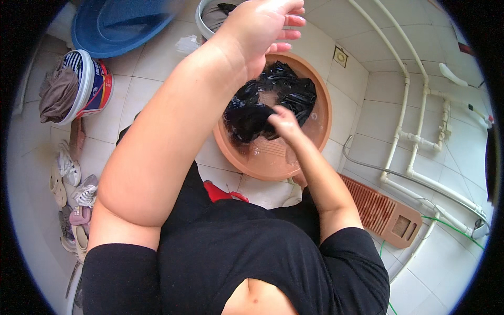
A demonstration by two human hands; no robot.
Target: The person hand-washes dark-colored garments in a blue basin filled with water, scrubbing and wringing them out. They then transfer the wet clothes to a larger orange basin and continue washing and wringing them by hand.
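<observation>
A round orange-brown basin (262,161) stands on the tiled floor in front of me. Soaked black clothing (283,86) lies bunched in its water, shiny and wet. My right hand (284,124), slightly blurred, reaches in from the right with its fingers closed on the near edge of the black clothing. High above the basin's far left side, my left hand (257,34) is raised close to the camera. Its fingers are apart with nothing in them. The left forearm covers part of the floor and some of the basin's left rim.
A brown washboard (378,210) leans at the right near white wall pipes (404,105). At the left are a bucket (86,86) with clothes over its rim and several shoes (79,194). A blue tub (118,26) and another bucket (202,18) stand farther back.
</observation>
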